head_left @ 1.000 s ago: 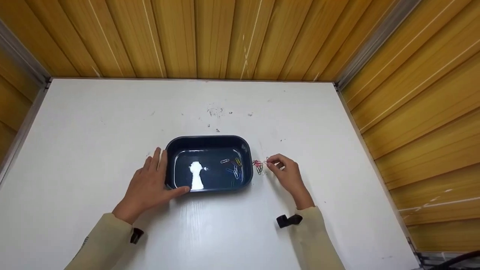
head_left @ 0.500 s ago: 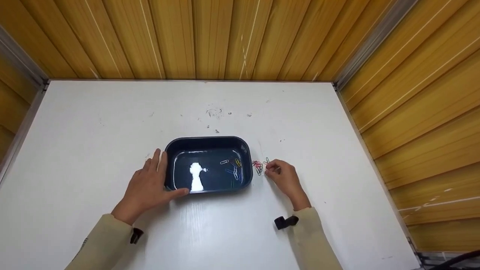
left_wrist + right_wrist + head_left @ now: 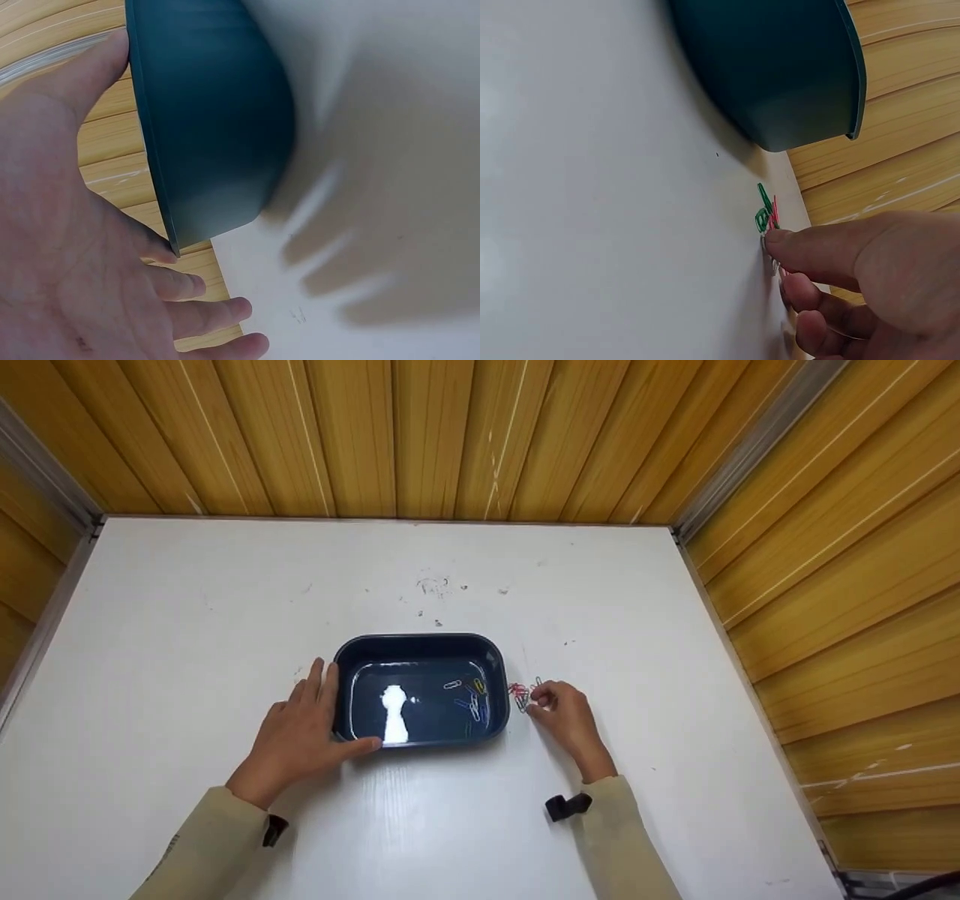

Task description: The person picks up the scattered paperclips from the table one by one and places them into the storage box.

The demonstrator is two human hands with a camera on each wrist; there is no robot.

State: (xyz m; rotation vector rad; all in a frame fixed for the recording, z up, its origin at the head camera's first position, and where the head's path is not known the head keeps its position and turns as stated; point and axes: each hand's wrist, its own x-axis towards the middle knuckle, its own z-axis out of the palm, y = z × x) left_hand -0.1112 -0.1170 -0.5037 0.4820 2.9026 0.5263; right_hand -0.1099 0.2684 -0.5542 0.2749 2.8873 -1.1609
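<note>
A glossy dark-blue tray (image 3: 431, 727) with rounded corners stands upright on the tabletop (image 3: 442, 832), its left end touched by the left hand (image 3: 294, 735), whose thumb lies at the near rim. Loose white, yellow and blue paper clips (image 3: 452, 685) lie scattered toward its right end. Just outside the right wall, a small heap of red, green and whitish clips (image 3: 517, 690) sits at the right hand's (image 3: 568, 720) fingertips.

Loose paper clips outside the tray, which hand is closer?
Right: the right hand is at the loose clips; the left hand is beyond the tray, at its opposite end.
</note>
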